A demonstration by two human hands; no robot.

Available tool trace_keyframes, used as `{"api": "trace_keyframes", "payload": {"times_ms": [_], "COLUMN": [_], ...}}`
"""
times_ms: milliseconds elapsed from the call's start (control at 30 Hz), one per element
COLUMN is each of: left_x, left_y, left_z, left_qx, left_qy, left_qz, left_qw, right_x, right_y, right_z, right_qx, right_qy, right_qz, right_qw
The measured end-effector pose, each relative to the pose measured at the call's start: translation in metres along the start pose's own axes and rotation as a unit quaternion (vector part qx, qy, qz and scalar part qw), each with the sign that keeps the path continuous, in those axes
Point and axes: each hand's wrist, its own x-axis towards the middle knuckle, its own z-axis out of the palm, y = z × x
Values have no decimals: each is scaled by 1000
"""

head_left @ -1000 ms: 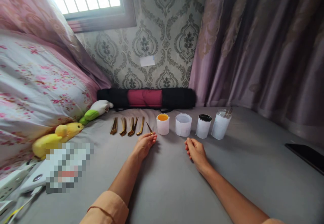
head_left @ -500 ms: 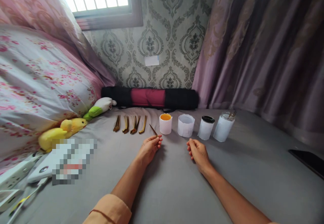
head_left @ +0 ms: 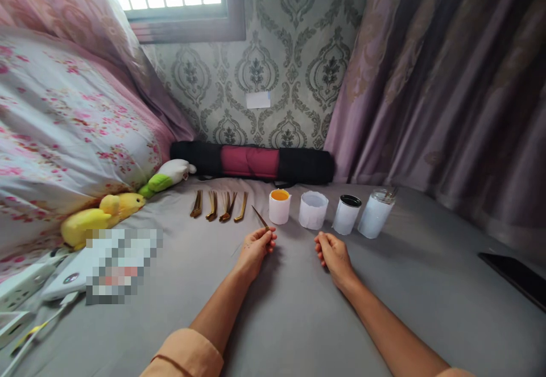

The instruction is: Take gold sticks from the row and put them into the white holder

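Observation:
Pinched in the fingers of my left hand (head_left: 255, 250) is a slim brown pointed stick (head_left: 260, 216), its tip slanting up and left. My right hand (head_left: 335, 255) is curled into a loose fist over the sheet, with nothing showing in it. Just beyond my hands stands a row of white-wrapped containers: one orange inside (head_left: 278, 209), a pale wide cup (head_left: 313, 213), a dark-mouthed tin (head_left: 345, 218) and a taller glass-topped jar (head_left: 373, 218). Left of them lie several small bunches of thin brown-gold sticks with bent ends (head_left: 226, 209).
A black and maroon roll (head_left: 249, 162) lies along the wall. At the left are yellow (head_left: 89, 223) and green-white (head_left: 166, 175) plush toys, a white device (head_left: 63, 280) with a cable, and a power strip (head_left: 21, 286). A dark flat phone-like object (head_left: 512, 277) is at the right.
The view has shifted slightly. My left hand has moved a little to the right, still holding the stick, more of which shows now. My right hand stays in place.

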Motion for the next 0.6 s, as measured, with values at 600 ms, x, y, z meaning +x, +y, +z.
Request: {"api": "trace_keyframes", "payload": {"times_ms": [600], "left_x": [-7], "left_y": [-2], "left_z": [3], "left_qx": [207], "left_qy": [31], "left_qz": [139], "left_qw": [968], "right_x": [-3], "right_y": [-3], "right_z": [-1], "right_qx": [3], "right_qy": [-15], "right_qz": [-2], "right_qw": [1000]}}
